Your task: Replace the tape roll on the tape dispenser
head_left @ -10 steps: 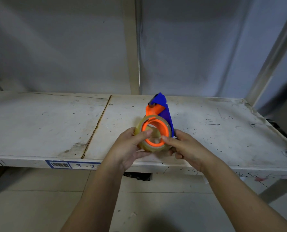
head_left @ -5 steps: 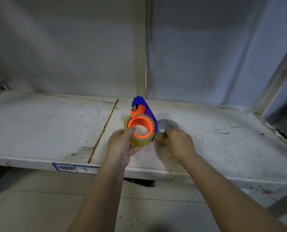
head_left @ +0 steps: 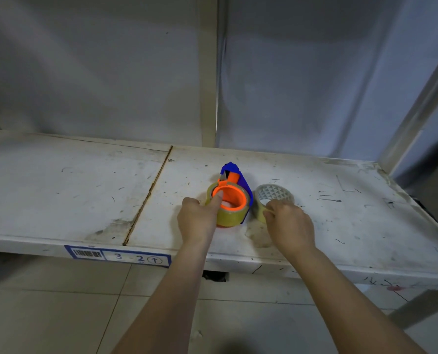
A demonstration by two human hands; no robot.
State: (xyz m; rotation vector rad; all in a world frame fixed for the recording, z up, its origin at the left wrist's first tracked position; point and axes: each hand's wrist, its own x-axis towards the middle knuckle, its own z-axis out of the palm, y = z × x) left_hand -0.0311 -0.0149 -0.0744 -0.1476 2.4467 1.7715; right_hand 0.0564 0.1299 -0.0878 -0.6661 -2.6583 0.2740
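A blue and orange tape dispenser rests on the white shelf, with a yellowish tape roll seated on its orange hub. My left hand holds that roll, its index finger hooked inside the hub. To the right lies a second, nearly clear tape roll with a triangle-patterned core. My right hand pinches the near rim of this second roll.
The shelf is scratched, with a seam running front to back on the left. A barcode label marks its front edge. An upright post stands behind; a slanted metal bar rises at the right. Tiled floor lies below.
The dispenser came down from the air onto the shelf. My right hand left it and took hold of the second roll beside it. My left hand stayed on the loaded roll.
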